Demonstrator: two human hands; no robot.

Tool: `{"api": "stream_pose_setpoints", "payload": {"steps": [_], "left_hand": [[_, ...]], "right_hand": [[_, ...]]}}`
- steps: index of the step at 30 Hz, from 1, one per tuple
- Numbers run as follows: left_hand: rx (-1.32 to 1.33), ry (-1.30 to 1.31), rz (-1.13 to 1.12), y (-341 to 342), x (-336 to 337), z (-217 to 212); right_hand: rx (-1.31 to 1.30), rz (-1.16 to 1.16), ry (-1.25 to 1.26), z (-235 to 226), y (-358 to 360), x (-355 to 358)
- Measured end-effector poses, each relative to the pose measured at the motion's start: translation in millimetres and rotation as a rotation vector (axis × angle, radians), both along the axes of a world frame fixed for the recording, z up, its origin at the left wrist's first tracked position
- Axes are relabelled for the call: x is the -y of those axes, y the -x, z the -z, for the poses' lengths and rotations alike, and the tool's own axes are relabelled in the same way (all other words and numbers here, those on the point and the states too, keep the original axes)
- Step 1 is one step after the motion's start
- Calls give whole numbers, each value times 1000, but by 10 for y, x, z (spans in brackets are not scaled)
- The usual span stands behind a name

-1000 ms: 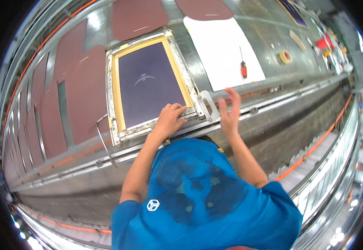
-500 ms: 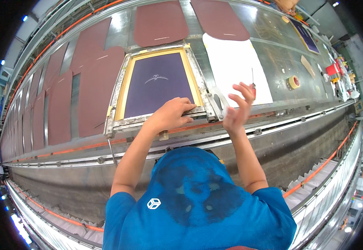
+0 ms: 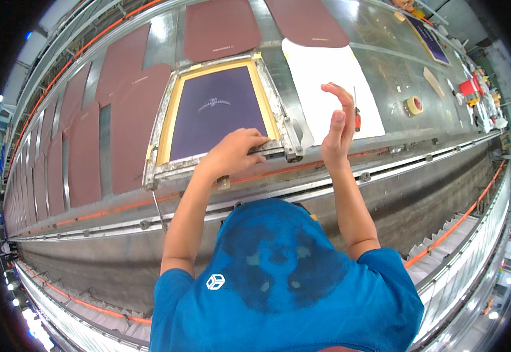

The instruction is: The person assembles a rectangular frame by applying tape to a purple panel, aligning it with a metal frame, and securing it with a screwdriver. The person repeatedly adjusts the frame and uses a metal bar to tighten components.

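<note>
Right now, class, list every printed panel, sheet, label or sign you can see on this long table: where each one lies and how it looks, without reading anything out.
Printing screen frame: under the left hand, a metal rectangle with yellow border, dark purple mesh and a small pale motif.
White sheet: right of the frame, plain rectangle, behind the raised right hand.
Maroon panels: lined along the table's left and far side, rounded corners, tiny pale marks.
Dark poster: far right, purple, pale border.

the person wears a bright blue short-sleeved t-shirt (image 3: 285, 293). darker blue patches mark its upper middle. a small white cube-shaped emblem (image 3: 215, 281) sits on the left side of the shirt. both forearms are bare; left hand (image 3: 232, 154) and right hand (image 3: 337, 129) carry no gloves.
</note>
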State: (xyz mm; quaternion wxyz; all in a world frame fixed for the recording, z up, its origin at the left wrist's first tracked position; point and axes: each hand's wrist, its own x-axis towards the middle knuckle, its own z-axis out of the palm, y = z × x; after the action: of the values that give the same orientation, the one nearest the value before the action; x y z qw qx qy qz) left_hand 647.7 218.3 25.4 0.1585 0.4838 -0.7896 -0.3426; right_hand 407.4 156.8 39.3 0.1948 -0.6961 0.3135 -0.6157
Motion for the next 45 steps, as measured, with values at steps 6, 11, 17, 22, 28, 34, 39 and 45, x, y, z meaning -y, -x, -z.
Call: {"api": "stream_pose_setpoints", "payload": {"steps": [6, 11, 17, 22, 28, 34, 39, 45], "left_hand": [[-19, 20, 35, 3, 66, 14], [-40, 41, 52, -48, 34, 28], [9, 62, 65, -99, 41, 105], [-43, 64, 75, -219, 123, -67], [-6, 33, 104, -232, 186, -271], [-45, -16, 137, -296, 345, -388], [-28, -37, 156, -362, 381, -623], [9, -68, 137, -392, 355, -799]], "right_hand": [[-387, -48, 35, 146, -109, 13], [-114, -12, 360, -232, 18, -193], [-74, -213, 19, 73, -83, 163], [-60, -276, 285, -422, -65, -197], [-575, -85, 87, -27, 129, -133], [-555, -388, -67, 120, 188, 140], [-512, -457, -62, -6, 93, 206], [-532, -461, -73, -197, 98, 189]]}}
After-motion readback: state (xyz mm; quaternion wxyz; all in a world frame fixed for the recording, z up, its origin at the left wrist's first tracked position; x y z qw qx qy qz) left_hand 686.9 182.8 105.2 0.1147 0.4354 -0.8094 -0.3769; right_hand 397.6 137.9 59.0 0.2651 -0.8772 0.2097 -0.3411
